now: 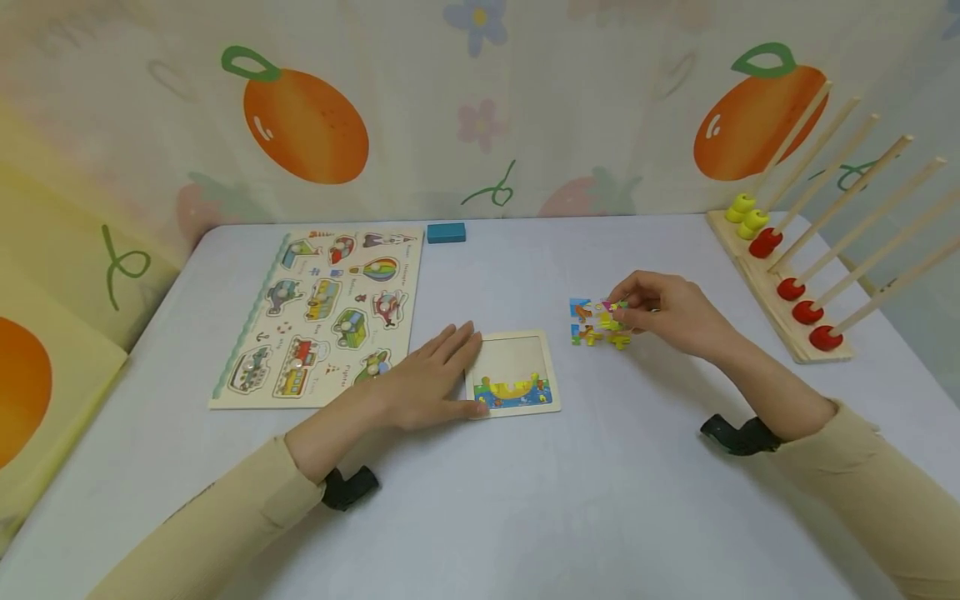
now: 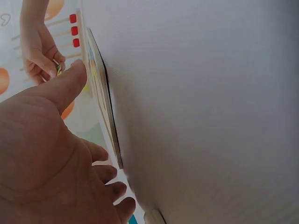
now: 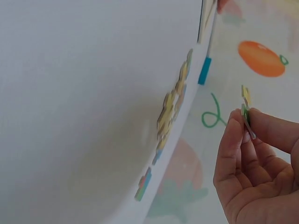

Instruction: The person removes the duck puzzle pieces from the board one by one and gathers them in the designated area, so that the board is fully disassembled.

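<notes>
My right hand [image 1: 678, 317] pinches a small jigsaw piece [image 3: 247, 95] between thumb and fingers, above the table. Below and beside it, several loose jigsaw pieces [image 1: 579, 309] lie together, blue, yellow and orange. The left hand [image 1: 423, 383], its fingers extended, rests at the left edge of a small square puzzle tray [image 1: 554, 375]. A bottom row of fitted pieces [image 1: 513, 392], blue with yellow and green, fills the tray's near part; its far part shows bare backing. In the left wrist view, the thumb [image 2: 70, 86] is beside the tray's edge.
A large peg puzzle board [image 1: 345, 308] with vehicle pictures lies at the left. Behind the tray is a blue block [image 1: 446, 232]. A wooden rack [image 1: 780, 292] of upright rods with red and yellow beads stands at the right. A printed curtain [image 1: 420, 108] hangs behind the table.
</notes>
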Available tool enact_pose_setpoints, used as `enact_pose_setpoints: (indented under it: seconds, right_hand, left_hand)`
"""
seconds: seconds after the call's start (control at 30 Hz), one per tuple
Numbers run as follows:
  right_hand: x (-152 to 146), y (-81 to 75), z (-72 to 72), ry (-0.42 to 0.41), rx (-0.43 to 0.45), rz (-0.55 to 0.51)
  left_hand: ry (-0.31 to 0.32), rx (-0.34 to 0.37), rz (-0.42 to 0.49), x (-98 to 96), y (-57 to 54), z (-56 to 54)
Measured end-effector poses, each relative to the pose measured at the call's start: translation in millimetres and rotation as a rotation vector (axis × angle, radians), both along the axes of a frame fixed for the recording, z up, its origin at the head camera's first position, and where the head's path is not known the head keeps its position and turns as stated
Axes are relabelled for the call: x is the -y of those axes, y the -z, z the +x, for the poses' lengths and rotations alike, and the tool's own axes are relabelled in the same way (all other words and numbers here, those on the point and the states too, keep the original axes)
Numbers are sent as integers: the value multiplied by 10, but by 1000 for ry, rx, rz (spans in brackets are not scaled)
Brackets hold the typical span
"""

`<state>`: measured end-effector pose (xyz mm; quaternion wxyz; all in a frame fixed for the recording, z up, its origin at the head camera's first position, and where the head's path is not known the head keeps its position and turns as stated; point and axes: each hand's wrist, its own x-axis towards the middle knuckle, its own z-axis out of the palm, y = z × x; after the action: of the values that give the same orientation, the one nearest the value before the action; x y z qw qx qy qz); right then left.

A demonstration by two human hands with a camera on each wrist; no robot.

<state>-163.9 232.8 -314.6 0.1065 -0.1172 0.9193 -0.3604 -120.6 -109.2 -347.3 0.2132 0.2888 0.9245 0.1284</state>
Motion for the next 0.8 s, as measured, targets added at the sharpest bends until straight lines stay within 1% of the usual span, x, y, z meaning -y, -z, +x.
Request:
enact_pose_setpoints:
  seconds: [0.23, 0.53, 0.8]
  right_hand:
    - [-150, -6, -22, 17, -8, 2]
    - [-350, 17, -92, 37, -11, 29]
    - [-464, 17, -125, 70, 45, 59]
  left_hand:
    - [-6, 25, 15, -3, 0, 24]
    - [-20, 23, 9, -15, 6, 35]
    - [-15, 20, 11, -6, 8, 37]
